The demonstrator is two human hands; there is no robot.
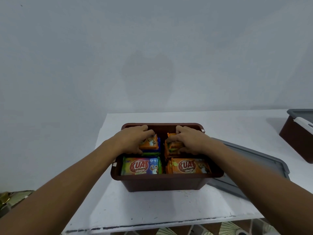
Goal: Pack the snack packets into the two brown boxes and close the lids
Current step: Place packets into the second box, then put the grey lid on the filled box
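An open brown box [162,182] stands in the middle of the white table, filled with stacks of snack packets. Both my hands reach into its far half. My left hand [133,139] grips the far-left stack of packets [150,144], orange on top. My right hand [188,139] grips the far-right orange stack [171,148]. In the near half lie a green-and-blue packet [141,166] and an orange packet [188,166]. The box's grey lid [254,165] lies on the table to its right. A second brown box [298,139] with its grey lid on sits at the far right edge.
The white table [152,207] ends just in front of the box, with patterned floor [220,229] below its near edge. A plain grey wall [152,56] rises behind the table.
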